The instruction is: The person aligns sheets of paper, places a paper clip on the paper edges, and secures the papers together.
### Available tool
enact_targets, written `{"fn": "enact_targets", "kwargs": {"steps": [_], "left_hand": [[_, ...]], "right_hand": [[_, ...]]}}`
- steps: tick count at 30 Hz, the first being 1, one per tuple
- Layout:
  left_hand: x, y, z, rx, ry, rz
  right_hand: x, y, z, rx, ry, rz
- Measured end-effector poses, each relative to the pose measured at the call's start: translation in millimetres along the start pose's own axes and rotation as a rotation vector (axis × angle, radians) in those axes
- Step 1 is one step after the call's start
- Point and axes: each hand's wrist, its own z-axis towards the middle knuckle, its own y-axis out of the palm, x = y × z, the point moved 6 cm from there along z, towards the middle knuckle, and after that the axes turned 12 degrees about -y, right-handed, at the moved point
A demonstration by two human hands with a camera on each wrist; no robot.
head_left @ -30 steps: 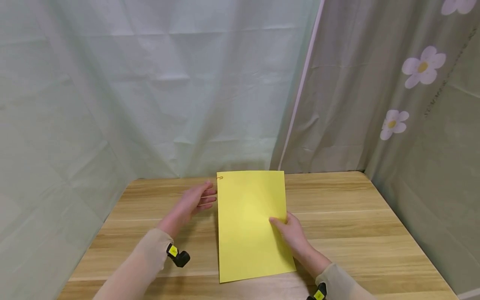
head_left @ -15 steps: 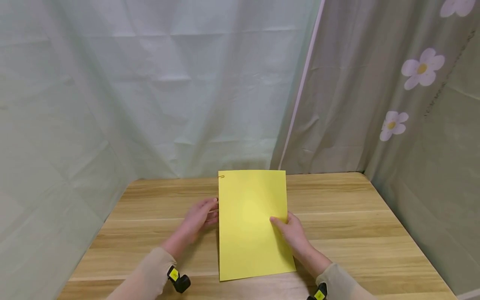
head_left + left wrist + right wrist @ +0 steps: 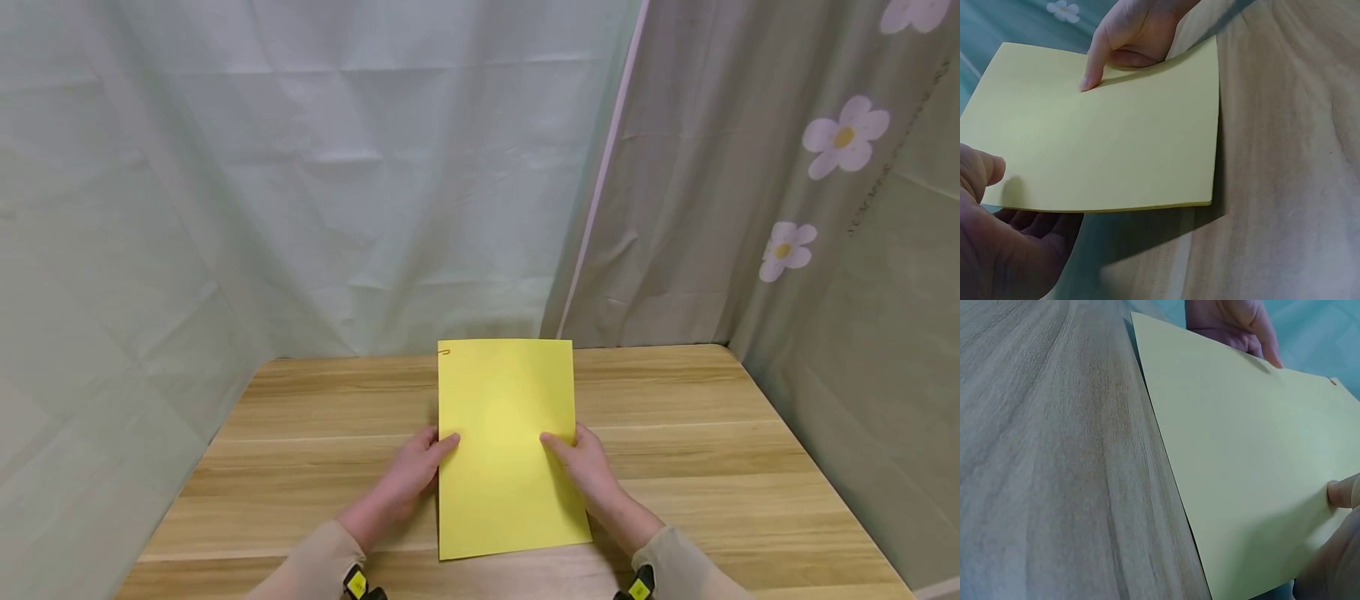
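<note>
A thin stack of yellow paper (image 3: pixel 502 500) is tilted up over the wooden table, its bottom edge toward me. At its upper left corner sits a small paper clip (image 3: pixel 444 352). My left hand (image 3: pixel 414 467) holds the left edge, thumb over the front and fingers behind; the left wrist view shows those fingers under the sheets (image 3: pixel 1122 150). On the opposite edge my right hand (image 3: pixel 589 472) grips the paper, thumb lying flat on the front and the other fingers hidden behind. The right wrist view shows the clip (image 3: pixel 1333 382) at the far corner.
The wooden table (image 3: pixel 712 467) extends to both sides of the paper. Behind it hangs a pale curtain (image 3: pixel 375 183), with a flower-printed curtain (image 3: pixel 787 192) at the right. Each wrist carries a small black camera, such as the left one (image 3: pixel 360 582).
My left hand has come down along the paper's left edge from near the clip and now takes hold of it with the thumb in front. The right hand keeps its grip.
</note>
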Motion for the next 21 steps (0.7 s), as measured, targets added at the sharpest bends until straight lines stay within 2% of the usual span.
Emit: {"fn": "enact_targets", "kwargs": {"steps": [4, 9, 21], "left_hand": [[-2.5, 3.0, -2.3, 0.013, 0.040, 0.029], [-6.3, 6.1, -3.4, -0.016, 0.059, 0.009], [-12.7, 5.6, -4.9, -0.067, 0.064, 0.033]], "right_hand": [[9.5, -0.6, 4.2, -0.001, 0.006, 0.001], [28.5, -2.7, 11.2, 0.005, 0.012, 0.002], [27.0, -3.6, 9.8, -0.007, 0.013, 0.016]]}}
